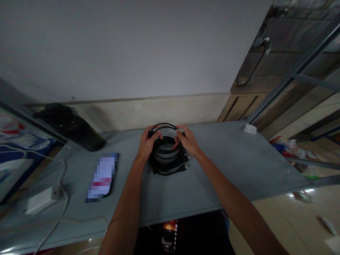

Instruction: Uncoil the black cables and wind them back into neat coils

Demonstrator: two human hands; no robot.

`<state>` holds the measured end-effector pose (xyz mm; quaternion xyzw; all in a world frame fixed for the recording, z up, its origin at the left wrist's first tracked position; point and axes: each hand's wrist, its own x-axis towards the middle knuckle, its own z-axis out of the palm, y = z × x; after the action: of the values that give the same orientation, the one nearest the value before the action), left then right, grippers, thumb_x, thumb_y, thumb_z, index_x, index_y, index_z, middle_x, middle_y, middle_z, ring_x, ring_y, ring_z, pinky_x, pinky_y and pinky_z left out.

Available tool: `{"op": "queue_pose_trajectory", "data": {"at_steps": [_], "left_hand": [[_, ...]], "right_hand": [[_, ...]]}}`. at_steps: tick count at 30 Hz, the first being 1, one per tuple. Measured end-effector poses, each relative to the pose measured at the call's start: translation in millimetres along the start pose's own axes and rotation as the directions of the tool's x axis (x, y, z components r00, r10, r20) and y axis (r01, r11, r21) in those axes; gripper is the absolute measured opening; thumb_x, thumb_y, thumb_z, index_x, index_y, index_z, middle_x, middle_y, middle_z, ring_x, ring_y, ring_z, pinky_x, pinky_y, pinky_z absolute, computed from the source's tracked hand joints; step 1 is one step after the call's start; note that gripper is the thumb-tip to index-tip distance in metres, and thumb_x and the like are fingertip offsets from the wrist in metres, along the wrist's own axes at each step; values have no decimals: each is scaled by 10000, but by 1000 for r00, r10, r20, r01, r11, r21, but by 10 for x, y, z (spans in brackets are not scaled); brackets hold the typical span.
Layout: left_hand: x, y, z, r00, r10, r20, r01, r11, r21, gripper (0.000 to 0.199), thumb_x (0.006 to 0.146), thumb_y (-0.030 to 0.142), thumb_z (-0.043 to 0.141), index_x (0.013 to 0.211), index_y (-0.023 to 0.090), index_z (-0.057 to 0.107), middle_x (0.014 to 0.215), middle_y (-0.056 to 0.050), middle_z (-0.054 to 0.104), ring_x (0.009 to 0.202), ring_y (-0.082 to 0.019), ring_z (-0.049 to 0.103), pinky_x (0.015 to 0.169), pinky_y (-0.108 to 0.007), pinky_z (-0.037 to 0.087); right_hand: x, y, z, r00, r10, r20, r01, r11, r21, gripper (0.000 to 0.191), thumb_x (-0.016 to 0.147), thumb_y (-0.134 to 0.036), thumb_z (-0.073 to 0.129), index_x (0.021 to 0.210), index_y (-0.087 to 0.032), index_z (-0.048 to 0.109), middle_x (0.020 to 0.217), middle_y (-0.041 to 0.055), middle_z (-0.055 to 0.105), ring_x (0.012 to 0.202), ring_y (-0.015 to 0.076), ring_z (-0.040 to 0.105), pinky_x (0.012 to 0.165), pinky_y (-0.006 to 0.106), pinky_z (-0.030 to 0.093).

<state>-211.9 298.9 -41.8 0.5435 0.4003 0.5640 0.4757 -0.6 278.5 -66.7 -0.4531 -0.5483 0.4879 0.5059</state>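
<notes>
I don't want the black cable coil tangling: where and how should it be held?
Likely the opposite sides of the black cable coil, left hand from the left, right hand from the right: it is an open ring, its loops spread, so one grip could miss some.

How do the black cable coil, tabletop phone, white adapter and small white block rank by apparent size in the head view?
1. Black cable coil
2. Tabletop phone
3. White adapter
4. Small white block, clearly the smallest
</notes>
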Motion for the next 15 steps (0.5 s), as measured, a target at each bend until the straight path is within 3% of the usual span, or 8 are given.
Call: {"op": "queue_pose_trajectory", "data": {"at_steps": [3,8,11,15], "left_hand": [[-8,33,-1,1000,-6,19,6,1000,8,372,857,351,883,1186,187,821,779,-32,753,874,-239,699,927,-337,525],[14,27,-7,999,-51,-2,51,999,-3,267,816,205,868,1079,192,822,735,-21,715,792,-228,660,835,-319,524],[29,-19,8,999,-43,-1,43,999,12,201,836,172,834,1031,213,812,720,-11,702,782,-224,648,815,-307,522],[44,-72,39,999,-37,-12,37,999,35,148,869,184,804,1012,221,804,688,4,682,750,-216,648,818,-298,520]], "right_hand": [[-20,76,6,996,-77,-41,72,992,-106,537,1088,-684,550,1361,-221,553,707,-56,675,567,152,717,535,224,543],[-41,27,23,984,-150,-94,125,964,-235,449,1136,-596,515,1323,-202,620,637,-54,661,581,142,678,592,222,529],[-64,-21,1,992,-112,-65,95,970,-225,459,1144,-574,504,1405,-205,586,667,-52,685,561,147,693,541,214,526],[-72,-28,-24,1000,-9,-18,6,990,-143,457,1159,-525,483,1518,-245,524,787,-28,756,511,151,697,393,194,422]]}}
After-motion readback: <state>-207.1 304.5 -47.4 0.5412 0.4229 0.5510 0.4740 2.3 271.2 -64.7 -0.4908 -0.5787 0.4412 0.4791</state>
